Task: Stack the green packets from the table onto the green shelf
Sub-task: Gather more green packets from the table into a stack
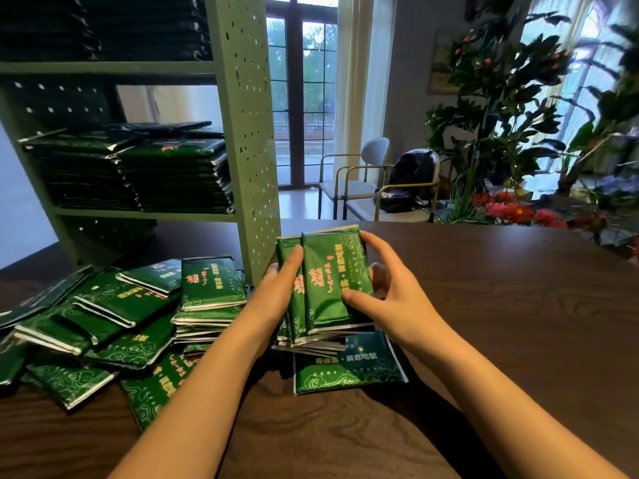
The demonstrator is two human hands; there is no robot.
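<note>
- Step in hand (judged): squaring a bundle (332, 281) of green packets between both hands before it goes onto the green shelf (103, 68).
- Left hand (276, 285): grip closed on the bundle's left edge, thumb across the front face, fingers curled behind.
- Right hand (390, 295): grip closed on the right edge, fingers wrapped over the top-right corner, thumb pressed low on the front face.
- Bundle position: tilted up, just right of the shelf's perforated side panel (245, 133). Its lower edges sit over a flat packet (349, 371) on the table (484, 323); whether they touch cannot be told.
- Bundle is not flush. The front two packets are offset sideways and silver edges fan out at 6 o'clock.
- To do it well: tap the lower edges on the table and press in from both sides until they align. Then carry it flat with thumbs on top, as the glossy packets look likely to slide.
- Route: the shelf opening lies at 10 o'clock from the bundle with the side panel between, so the bundle has to pass round the panel's front edge.
- Middle tier: two stacks (138, 167) side by side, top packets slightly askew, with room above. The right stack looks the nearer landing spot.
- Upper tier: dark stacks (103, 25) reaching the frame's top.
- Lowest tier: in shadow, contents cannot be told.
- Loose packets (121, 323) at 9 o'clock of the bundle form an overlapping heap on the table — many left, so the task looks partway done.
</note>
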